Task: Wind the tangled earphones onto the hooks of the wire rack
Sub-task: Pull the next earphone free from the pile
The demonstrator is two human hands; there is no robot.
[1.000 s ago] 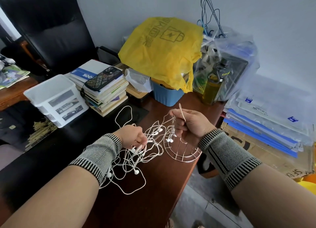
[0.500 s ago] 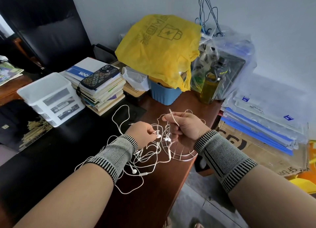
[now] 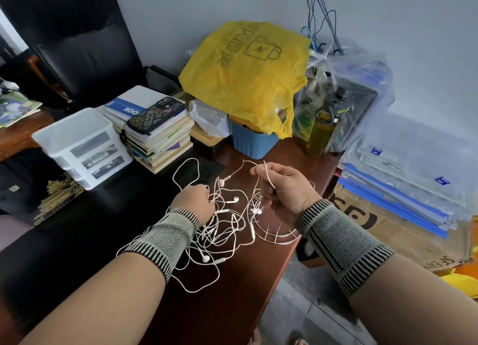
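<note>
The tangled earphones (image 3: 222, 223) hung in a messy white knot over the desk (image 3: 232, 293) near its right edge. Left hand (image 3: 192, 202) had its fingers curled into the cords, right hand (image 3: 282, 189) gripped the wire rack (image 3: 274, 231) and pinched a strand. Books (image 3: 155, 135) sat toward the back left.

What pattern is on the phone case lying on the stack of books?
The phone case has a dark, multicoloured geometric tile pattern, seen in the head view.
</note>
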